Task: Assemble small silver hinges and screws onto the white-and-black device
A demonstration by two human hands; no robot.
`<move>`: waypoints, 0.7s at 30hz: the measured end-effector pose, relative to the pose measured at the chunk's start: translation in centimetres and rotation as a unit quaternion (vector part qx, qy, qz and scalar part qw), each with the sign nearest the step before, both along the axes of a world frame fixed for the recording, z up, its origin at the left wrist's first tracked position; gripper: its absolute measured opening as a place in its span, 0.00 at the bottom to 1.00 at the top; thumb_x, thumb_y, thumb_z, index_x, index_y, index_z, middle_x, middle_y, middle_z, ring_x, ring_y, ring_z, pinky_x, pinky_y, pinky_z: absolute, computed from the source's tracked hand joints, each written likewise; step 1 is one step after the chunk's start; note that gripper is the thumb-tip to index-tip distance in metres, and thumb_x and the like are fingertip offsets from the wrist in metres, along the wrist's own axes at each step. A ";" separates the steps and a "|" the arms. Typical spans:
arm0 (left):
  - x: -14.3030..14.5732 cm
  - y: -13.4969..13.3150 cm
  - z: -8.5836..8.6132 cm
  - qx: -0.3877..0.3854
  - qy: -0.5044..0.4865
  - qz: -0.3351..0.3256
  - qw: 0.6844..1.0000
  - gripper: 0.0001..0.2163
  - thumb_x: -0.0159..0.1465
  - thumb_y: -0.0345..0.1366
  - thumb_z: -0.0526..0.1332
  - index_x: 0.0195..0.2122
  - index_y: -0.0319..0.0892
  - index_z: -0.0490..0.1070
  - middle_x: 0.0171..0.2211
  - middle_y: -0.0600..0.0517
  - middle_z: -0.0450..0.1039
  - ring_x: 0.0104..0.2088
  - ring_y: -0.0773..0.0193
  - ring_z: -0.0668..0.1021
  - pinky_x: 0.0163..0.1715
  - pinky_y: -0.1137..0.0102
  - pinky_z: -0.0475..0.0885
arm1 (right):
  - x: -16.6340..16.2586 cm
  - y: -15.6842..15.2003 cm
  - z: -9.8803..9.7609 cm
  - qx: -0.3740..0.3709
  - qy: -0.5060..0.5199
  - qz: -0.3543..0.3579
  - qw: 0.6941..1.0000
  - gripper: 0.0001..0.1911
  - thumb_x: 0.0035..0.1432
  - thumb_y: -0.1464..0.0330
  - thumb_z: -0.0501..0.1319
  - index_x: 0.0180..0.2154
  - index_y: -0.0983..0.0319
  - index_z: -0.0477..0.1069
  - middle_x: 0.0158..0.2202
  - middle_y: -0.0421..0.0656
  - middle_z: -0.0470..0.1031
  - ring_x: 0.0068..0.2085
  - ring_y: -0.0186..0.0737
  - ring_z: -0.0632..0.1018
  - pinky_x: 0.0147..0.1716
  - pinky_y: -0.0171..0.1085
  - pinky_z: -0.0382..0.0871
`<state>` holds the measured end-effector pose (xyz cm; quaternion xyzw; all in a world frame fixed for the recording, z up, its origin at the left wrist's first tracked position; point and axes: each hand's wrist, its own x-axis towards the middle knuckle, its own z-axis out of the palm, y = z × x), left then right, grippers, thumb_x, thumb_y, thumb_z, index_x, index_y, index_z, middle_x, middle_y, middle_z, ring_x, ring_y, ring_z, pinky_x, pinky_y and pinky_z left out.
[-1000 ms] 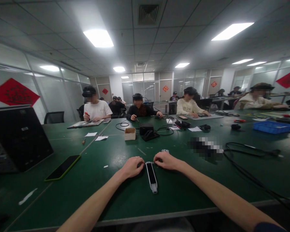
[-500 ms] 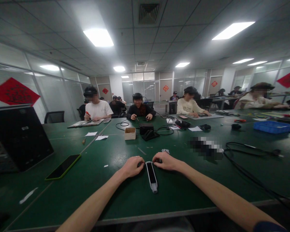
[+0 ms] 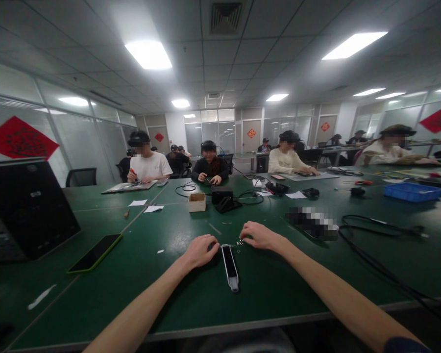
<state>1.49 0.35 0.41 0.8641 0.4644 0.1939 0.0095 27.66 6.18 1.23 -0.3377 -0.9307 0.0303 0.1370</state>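
A long, narrow device casing with a pale rim and a black inner face lies on the green table between my forearms. My left hand rests beside its far end, fingers curled and thumb drawn in toward them. Whatever those fingertips pinch, if anything, is hidden. To the right of that end, my right hand reaches down with bent, closed fingers at a few small shiny pieces. Its fingertips meet the pieces, but I cannot make out what is between them. Another tiny piece lies closer to the casing.
A green-edged phone and a black computer case are on the left. Ahead stand a small cardboard box and a black device. Black cables and a blue tray are on the right. Several people sit across.
My right hand has moved up and to the right, away from the casing's end, uncovering the small shiny pieces. My left hand has stayed almost in place.
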 end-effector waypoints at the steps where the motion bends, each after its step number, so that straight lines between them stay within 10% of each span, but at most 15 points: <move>1: 0.0 0.0 0.0 0.004 0.001 0.004 1.000 0.12 0.66 0.38 0.51 0.35 0.41 0.72 0.33 0.50 0.74 0.33 0.63 0.74 0.35 0.70 0.66 | -0.2 0.0 -0.1 -0.002 -0.009 0.006 1.000 0.10 0.58 0.68 0.57 0.38 0.61 0.76 0.39 0.47 0.72 0.41 0.43 0.72 0.41 0.41 0.65; 21: 0.1 0.1 -0.2 0.016 -0.021 0.015 1.000 0.12 0.66 0.38 0.51 0.35 0.41 0.71 0.32 0.50 0.73 0.32 0.63 0.74 0.35 0.69 0.67 | -1.7 -0.7 0.0 -0.076 0.029 -0.058 0.995 0.06 0.57 0.69 0.57 0.32 0.64 0.70 0.36 0.47 0.71 0.35 0.40 0.71 0.35 0.37 0.66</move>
